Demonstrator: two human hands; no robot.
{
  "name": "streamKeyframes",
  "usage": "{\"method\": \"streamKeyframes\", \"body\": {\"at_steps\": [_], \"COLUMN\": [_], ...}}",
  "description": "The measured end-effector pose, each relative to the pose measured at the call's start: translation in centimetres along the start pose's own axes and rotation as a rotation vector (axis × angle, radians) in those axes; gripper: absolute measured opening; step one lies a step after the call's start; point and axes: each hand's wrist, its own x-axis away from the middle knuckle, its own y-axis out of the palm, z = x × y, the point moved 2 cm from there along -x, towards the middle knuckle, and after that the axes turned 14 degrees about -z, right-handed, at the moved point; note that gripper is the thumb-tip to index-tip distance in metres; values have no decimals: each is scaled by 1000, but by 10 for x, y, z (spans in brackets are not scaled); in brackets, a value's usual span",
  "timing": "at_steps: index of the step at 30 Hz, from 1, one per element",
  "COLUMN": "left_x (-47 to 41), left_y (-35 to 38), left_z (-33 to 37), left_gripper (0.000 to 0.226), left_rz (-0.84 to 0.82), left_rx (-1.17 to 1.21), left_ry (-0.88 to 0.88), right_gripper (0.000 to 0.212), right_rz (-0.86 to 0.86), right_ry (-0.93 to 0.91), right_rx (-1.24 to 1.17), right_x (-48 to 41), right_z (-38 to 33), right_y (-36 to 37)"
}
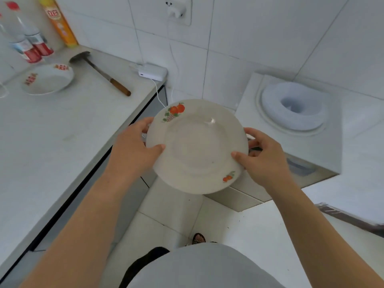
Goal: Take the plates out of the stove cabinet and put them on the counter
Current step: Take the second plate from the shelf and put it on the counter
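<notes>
A white plate with orange fruit prints (197, 146) is held level in mid-air over the floor, in front of me. My left hand (133, 150) grips its left rim, thumb on top. My right hand (264, 156) grips the right rim the same way. The grey counter (62, 142) stretches along my left side. On it, at the far left, lies a second white plate with red markings (47, 80). The cabinet front under the counter (128, 196) shows only as a narrow grey strip.
A hammer with a wooden handle (101, 73), a white charger box with cable (152, 71), two clear bottles (27, 42) and an orange spray can (61, 23) stand on the counter's far end. A white water dispenser top (295, 107) is to the right. Tiled floor lies below.
</notes>
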Motion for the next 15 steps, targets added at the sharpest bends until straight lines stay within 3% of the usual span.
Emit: {"method": "streamKeyframes", "body": {"at_steps": [8, 15], "left_x": [-87, -182], "left_y": [-60, -121], "left_z": [-31, -50], "left_gripper": [62, 61], "left_rz": [99, 86], "left_rx": [75, 51], "left_ry": [-99, -41], "right_gripper": [46, 49], "right_rz": [-76, -22], "right_ry": [10, 4], "right_rx": [-31, -28], "right_x": [-114, -207], "right_z": [-38, -84], "right_y": [36, 69]}}
